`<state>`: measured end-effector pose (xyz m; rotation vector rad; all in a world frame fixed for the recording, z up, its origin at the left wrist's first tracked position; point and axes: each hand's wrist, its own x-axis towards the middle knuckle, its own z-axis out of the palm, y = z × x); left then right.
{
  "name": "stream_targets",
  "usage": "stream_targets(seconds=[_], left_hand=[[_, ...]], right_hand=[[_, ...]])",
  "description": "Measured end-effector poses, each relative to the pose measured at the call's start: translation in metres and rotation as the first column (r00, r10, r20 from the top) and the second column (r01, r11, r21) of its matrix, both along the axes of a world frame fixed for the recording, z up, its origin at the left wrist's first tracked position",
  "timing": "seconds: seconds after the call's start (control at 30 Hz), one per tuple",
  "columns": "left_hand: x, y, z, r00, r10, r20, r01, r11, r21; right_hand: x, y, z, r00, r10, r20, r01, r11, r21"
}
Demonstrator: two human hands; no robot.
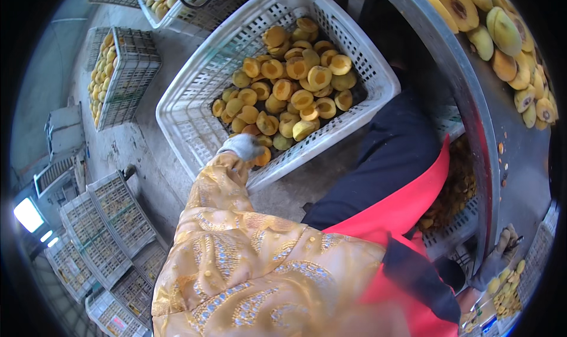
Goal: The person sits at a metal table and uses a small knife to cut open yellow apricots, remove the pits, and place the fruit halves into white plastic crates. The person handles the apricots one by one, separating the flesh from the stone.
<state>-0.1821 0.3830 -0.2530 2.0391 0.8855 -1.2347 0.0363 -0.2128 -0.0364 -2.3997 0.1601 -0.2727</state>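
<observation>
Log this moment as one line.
left hand: gloved, on crate rim | crate: halved peaches | right hand: unseen

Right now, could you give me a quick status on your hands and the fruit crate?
Left hand, gloved, at near rim of white crate. Halved yellow peaches inside. Right hand not in view. Nothing blocking.

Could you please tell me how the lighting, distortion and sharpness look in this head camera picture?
Head view: even, soft light with no hard shadows; the fisheye bends the white plastic crate and the metal table rim toward the black corners; a bright lamp glares at far left; the gold sleeve nearest the lens is slightly soft, while the halved peaches stay sharp.
</observation>
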Motion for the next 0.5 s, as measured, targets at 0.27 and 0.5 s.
stream_targets(seconds=[0.27, 0.5], left_hand=[[0.061, -0.070, -0.046, 0.938, 0.046, 0.344, -0.002, 0.992, -0.127], [0.111, -0.055, -0.048, 0.961, -0.134, 0.242, 0.148, 0.988, -0.037]], right_hand=[[0.003, -0.010, -0.002, 0.999, 0.024, -0.025, -0.024, 1.000, 0.020], [0.004, -0.009, -0.002, 0.997, 0.034, -0.071, -0.035, 0.999, -0.010]])
